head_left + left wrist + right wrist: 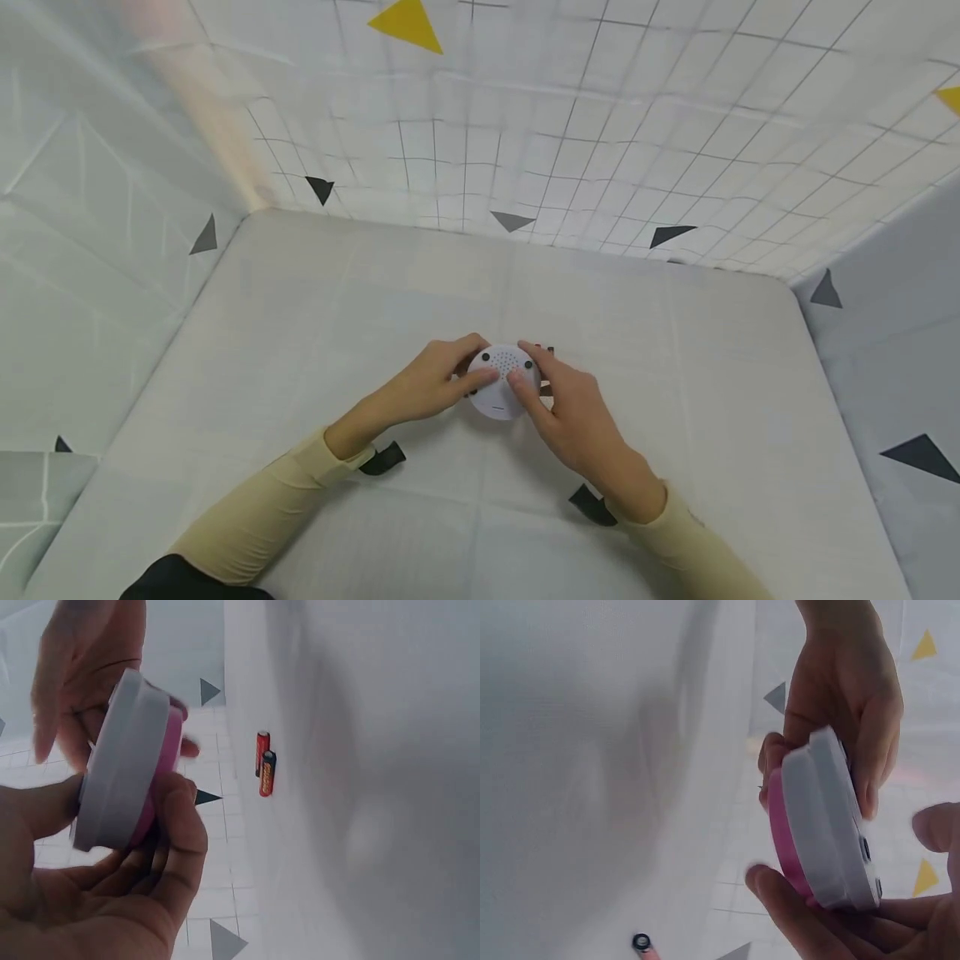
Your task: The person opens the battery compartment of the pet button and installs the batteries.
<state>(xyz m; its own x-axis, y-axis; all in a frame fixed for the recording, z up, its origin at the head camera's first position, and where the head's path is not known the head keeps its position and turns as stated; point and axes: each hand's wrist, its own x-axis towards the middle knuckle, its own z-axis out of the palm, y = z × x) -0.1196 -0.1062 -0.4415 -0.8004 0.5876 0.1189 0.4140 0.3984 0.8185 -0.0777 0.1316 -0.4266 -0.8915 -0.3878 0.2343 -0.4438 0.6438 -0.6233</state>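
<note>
A round white device (497,402) with small speaker-like holes and black feet on its upturned face is held between both hands. Its other side is pink, as the left wrist view shows on the device (127,761). My left hand (435,379) grips one edge, thumb on the white face and fingers curled under the pink side. On the opposite edge my right hand (573,408) has its fingers round the rim. In the right wrist view its thumb (937,827) stands off the white face. What kind of device it is, I cannot tell.
Two red and black batteries, a rear battery (262,742) and a front battery (267,776), are on the white table surface (360,292) beyond the device. Grid-patterned white sheeting (465,167) rises at the back. Side walls bear dark triangles.
</note>
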